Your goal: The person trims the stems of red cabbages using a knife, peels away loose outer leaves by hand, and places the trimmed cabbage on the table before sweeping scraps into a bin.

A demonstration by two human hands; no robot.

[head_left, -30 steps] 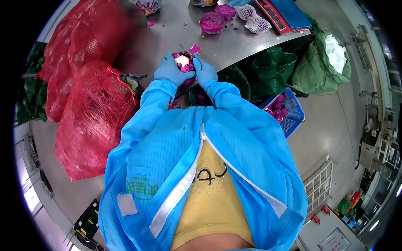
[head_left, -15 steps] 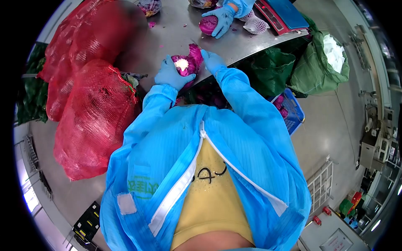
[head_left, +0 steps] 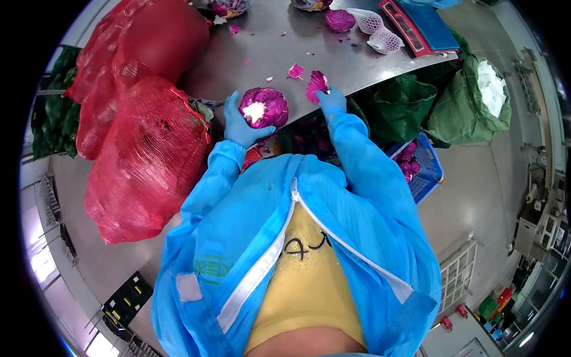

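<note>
vegetable-handling workroom | steel table point(head_left: 262, 50) | purple cabbage point(head_left: 269, 107) | red mesh sacks point(head_left: 148, 163) | blue crate point(head_left: 438, 172) | smooth grey floor point(head_left: 470, 205)

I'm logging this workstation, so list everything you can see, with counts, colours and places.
held cabbage: one, purple, left hand
held leaf: one, purple, right hand
other cabbages: three, purplish, table's far side
leaf scraps: several, purple, table
table: one, silver, ahead
netting: two bulges, white, table's far right
flat items: red and blue, beside netting
mesh sacks: at least two, red, left
green sacks: at least two, right
basket: one, blue, right
crate: one, black, lower left
rack: one, white, lower right
hands: two, blue-gloved, left, right
</note>
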